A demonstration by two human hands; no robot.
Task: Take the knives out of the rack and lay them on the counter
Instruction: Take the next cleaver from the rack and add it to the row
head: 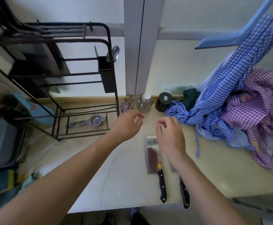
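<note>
A black wire rack (109, 65) stands at the left of the pale counter (119, 179). A cleaver (152, 155) with a black handle lies flat on the counter, blade pointing away from me. A second knife (184, 191) with a black handle lies just right of it, its blade mostly hidden under my right forearm. My left hand (127, 125) hovers above the counter near the rack's right post, fingers loosely curled and holding nothing. My right hand (170, 135) hovers over the cleaver's blade, also with nothing in it.
A black holder (106, 73) with a spoon hangs on the rack. A metal squeezer (87, 122) lies on the rack's base. A glass jar (144, 103) and a black cup (163, 101) stand by the wall. Checked cloths (240, 104) pile up at the right.
</note>
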